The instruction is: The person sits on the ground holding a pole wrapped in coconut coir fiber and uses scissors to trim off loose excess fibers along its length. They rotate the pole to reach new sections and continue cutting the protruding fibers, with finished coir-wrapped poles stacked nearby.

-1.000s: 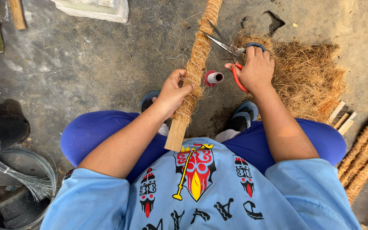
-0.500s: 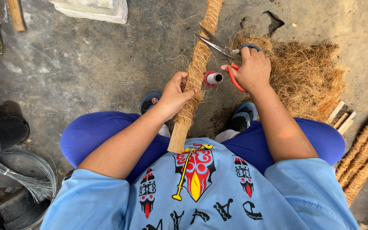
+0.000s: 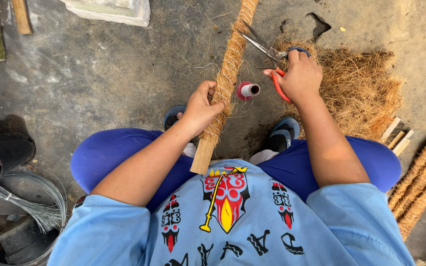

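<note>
A long wooden stick wrapped in brown coconut fibre (image 3: 227, 79) is held slanting across the grey concrete floor (image 3: 99, 74), its bare wooden end pointing toward the person's blue shirt and its wrapped length running up out of the top of the view. It is gripped near its lower part by the left hand (image 3: 202, 106), whose fingers are curled closed around the fibre wrapping. A pair of red-handled scissors (image 3: 269, 54) is held in the right hand (image 3: 299, 76), the fingers being hooked through and clenched on the handle loops, while the blades are seen spread apart and pointed toward the stick, just beside it without touching it. A small red spool of pale thread (image 3: 246, 90) is seen lying on the floor between the two hands. A loose heap of brown coconut fibre (image 3: 361, 91) is spread on the floor behind the right hand. Several finished fibre-wrapped poles (image 3: 422, 182) are laid at the right edge, and a coil of grey wire (image 3: 30, 212) is seen at the lower left.
</note>
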Demonstrator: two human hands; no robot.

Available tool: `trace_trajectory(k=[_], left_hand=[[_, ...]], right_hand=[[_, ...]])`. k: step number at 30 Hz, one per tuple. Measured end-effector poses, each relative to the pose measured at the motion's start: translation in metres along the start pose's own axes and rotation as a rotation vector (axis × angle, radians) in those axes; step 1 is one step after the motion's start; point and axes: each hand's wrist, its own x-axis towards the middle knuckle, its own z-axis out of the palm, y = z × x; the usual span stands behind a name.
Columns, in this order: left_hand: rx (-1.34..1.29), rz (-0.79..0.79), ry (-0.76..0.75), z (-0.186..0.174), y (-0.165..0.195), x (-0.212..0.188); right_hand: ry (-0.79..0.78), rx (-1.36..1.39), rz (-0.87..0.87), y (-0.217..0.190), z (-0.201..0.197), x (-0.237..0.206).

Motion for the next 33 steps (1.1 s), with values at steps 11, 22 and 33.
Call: trace_trajectory(k=[11, 22, 33], left_hand=[[0.323, 0.116, 0.001, -0.008, 0.008, 0.002], [-0.526, -0.133, -0.075, -0.011, 0.012, 0.020], [-0.855, -0.183, -0.066, -0.016, 0.035, 0.015]], right_hand=[[-0.122, -0.014, 0.066, -0.024, -0.004, 0.017], [-0.292, 0.196, 0.084, -0.007, -0.038, -0.014], [-0.350, 0.317, -0.065, 0.002, -0.073, -0.074]])
